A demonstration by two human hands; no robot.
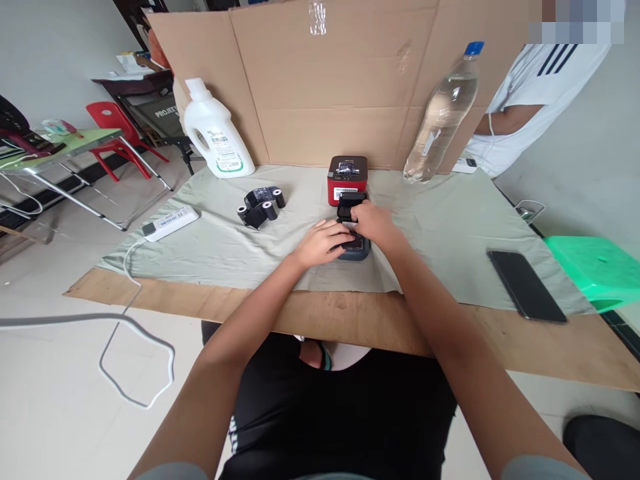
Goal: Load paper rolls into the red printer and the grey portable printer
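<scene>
A small dark portable printer (357, 253) sits on the cloth in front of me, with its black lid (351, 198) tipped up toward the back. My left hand (325, 242) lies over the printer's left side, its fingers reaching across the body and gripping it. My right hand (373, 220) is closed at the raised lid, the fingertips tucked into the opened part. Whatever those fingertips pinch inside is hidden. Directly behind the printer stands a red and black box (347, 175). Black ribbon rolls (260, 205) with white cores lie to the left, their film partly unwound.
Along the cardboard screen (330, 80) stand a white detergent jug (217, 133) and a tilted water bottle (443, 117). A power strip (171, 223) lies left, a phone (526, 285) right. A green stool (595, 267) adjoins the table's right edge. A person in white (545, 100) is behind the screen.
</scene>
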